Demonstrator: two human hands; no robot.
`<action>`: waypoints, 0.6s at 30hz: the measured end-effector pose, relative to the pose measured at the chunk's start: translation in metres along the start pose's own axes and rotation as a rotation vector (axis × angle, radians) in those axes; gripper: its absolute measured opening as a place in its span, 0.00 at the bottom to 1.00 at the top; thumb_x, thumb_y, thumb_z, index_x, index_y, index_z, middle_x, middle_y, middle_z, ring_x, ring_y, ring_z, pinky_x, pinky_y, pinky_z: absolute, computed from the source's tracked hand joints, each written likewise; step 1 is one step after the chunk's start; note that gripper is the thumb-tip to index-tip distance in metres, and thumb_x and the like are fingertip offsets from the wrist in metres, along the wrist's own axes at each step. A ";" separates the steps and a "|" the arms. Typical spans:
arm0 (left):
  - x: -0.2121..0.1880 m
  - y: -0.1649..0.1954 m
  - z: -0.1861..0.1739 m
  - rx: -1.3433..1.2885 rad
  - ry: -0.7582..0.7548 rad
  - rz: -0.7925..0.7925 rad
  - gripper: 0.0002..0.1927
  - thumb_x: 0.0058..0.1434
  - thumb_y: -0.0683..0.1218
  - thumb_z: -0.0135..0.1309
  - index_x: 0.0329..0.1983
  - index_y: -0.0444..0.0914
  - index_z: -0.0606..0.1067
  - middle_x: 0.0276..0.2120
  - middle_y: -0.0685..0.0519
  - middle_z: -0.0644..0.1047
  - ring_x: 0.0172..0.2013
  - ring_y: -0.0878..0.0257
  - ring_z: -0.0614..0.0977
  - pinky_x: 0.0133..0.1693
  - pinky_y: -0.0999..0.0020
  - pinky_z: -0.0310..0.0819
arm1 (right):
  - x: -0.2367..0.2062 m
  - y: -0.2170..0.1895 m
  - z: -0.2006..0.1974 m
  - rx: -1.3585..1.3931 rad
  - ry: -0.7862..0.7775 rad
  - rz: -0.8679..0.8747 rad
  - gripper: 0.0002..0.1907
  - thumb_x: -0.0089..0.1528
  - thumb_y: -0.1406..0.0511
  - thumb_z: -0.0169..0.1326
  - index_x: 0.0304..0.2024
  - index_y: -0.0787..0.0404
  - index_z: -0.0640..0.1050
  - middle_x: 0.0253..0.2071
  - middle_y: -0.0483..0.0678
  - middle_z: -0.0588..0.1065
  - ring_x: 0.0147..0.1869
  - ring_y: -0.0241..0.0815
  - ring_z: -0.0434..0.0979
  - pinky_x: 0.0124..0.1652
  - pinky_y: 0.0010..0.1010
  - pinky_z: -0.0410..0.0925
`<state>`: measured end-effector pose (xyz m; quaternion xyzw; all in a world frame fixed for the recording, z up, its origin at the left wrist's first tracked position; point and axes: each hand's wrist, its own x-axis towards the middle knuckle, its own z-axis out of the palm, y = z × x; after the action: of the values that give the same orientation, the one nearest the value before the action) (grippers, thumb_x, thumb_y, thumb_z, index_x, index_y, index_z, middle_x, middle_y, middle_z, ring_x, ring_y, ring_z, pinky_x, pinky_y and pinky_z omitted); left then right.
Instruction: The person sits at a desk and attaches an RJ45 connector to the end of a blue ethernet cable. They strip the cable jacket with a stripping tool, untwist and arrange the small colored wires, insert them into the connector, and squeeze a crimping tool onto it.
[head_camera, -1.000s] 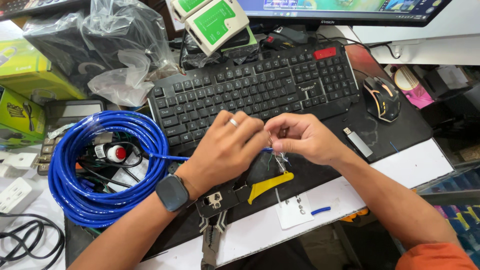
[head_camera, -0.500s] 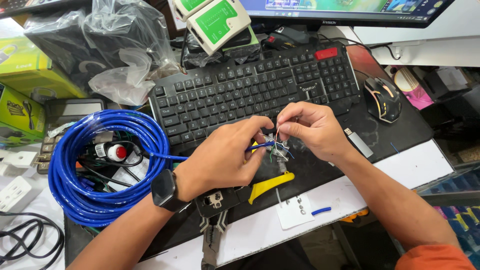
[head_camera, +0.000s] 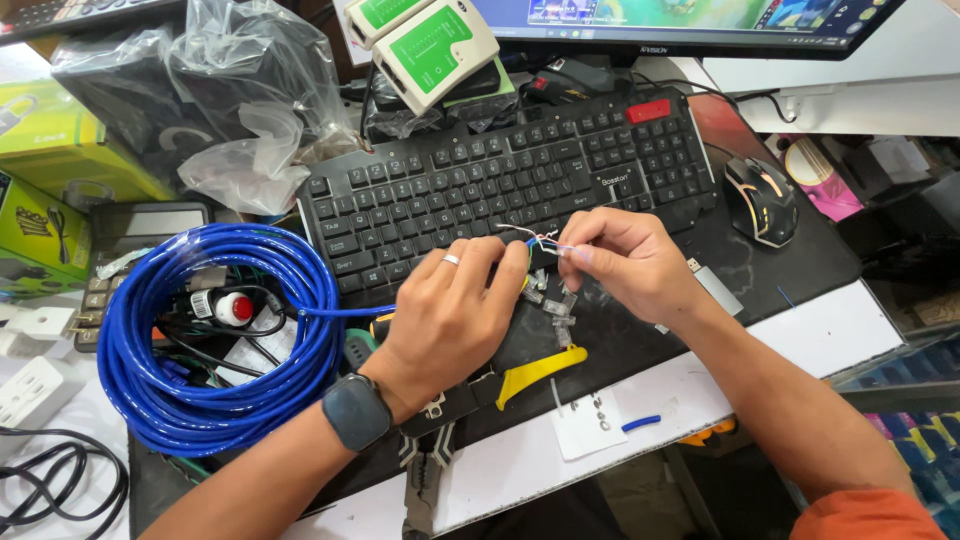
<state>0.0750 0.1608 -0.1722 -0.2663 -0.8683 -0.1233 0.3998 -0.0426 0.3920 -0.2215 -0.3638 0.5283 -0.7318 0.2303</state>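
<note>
Head view: both hands working the stripped end of the blue network cable.
Left hand (head_camera: 450, 315) grip pinching the blue cable (head_camera: 215, 335) end just in front of the keyboard (head_camera: 500, 180); right hand (head_camera: 625, 265) grip pinching the fanned thin wires (head_camera: 540, 240) at its tip; cable coil lies left on the tabletop (head_camera: 800, 340); clear plugs (head_camera: 555, 310) and yellow-handled crimper (head_camera: 535, 368) just below the hands; judgement: wires light, springy, easily kinked; jacket stiffer, better to hold close behind the strip.

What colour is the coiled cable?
Blue; the coiled cable shows clearly in the head view.
</note>
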 end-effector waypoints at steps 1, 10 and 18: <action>0.000 0.002 0.002 -0.017 -0.006 -0.024 0.14 0.63 0.38 0.56 0.51 0.31 0.73 0.40 0.47 0.74 0.37 0.56 0.80 0.38 0.62 0.75 | 0.000 0.000 0.000 -0.033 0.010 0.021 0.04 0.69 0.71 0.53 0.43 0.68 0.77 0.42 0.50 0.74 0.42 0.38 0.76 0.44 0.30 0.71; -0.005 0.012 0.016 -0.414 -0.076 -0.348 0.05 0.65 0.36 0.53 0.43 0.33 0.71 0.34 0.43 0.73 0.34 0.45 0.78 0.34 0.53 0.71 | 0.002 0.008 -0.004 -0.045 -0.001 0.230 0.05 0.67 0.73 0.55 0.43 0.71 0.79 0.41 0.51 0.75 0.42 0.38 0.76 0.43 0.30 0.71; -0.009 0.005 0.028 -0.620 -0.126 -0.457 0.06 0.62 0.35 0.48 0.43 0.31 0.71 0.33 0.39 0.77 0.35 0.41 0.80 0.36 0.52 0.73 | 0.001 0.008 -0.010 0.250 0.030 0.154 0.05 0.68 0.73 0.53 0.43 0.69 0.79 0.44 0.53 0.76 0.43 0.41 0.75 0.42 0.33 0.70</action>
<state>0.0649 0.1739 -0.1968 -0.1812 -0.8498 -0.4491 0.2083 -0.0514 0.3941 -0.2308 -0.2797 0.4628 -0.7774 0.3213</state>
